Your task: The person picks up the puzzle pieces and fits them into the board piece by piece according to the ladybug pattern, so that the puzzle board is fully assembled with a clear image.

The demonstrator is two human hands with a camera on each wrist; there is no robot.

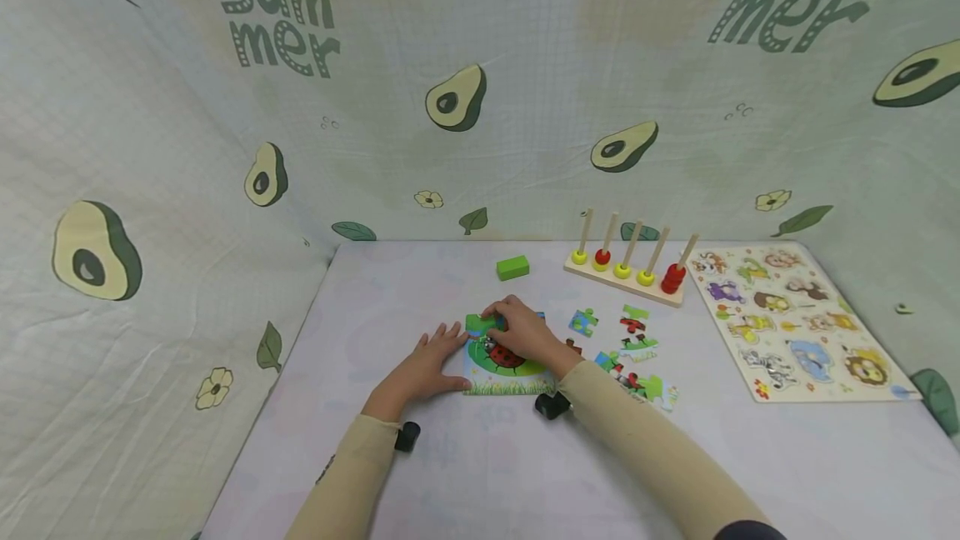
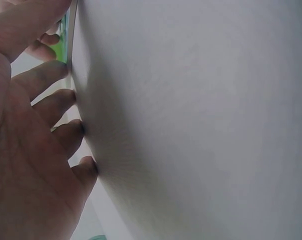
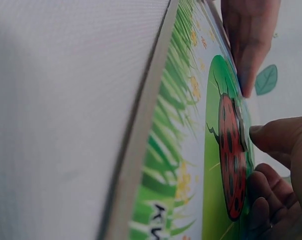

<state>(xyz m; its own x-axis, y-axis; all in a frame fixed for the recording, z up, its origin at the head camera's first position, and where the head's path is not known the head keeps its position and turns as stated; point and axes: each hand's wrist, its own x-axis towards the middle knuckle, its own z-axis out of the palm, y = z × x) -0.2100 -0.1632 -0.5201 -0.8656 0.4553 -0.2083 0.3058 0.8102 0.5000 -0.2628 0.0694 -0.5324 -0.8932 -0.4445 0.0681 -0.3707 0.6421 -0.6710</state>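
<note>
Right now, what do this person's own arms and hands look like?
The left hand and right hand are ungloved. On the left, a long beige fabric sleeve bears a dark marking too small to read; on the right is a matching beige sleeve. A small black block is worn beside each hand.

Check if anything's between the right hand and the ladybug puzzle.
Nothing visible is in the way: the right hand is at the upper left of the puzzle. The left hand is at its left edge; loose pieces lie to its right.
</note>
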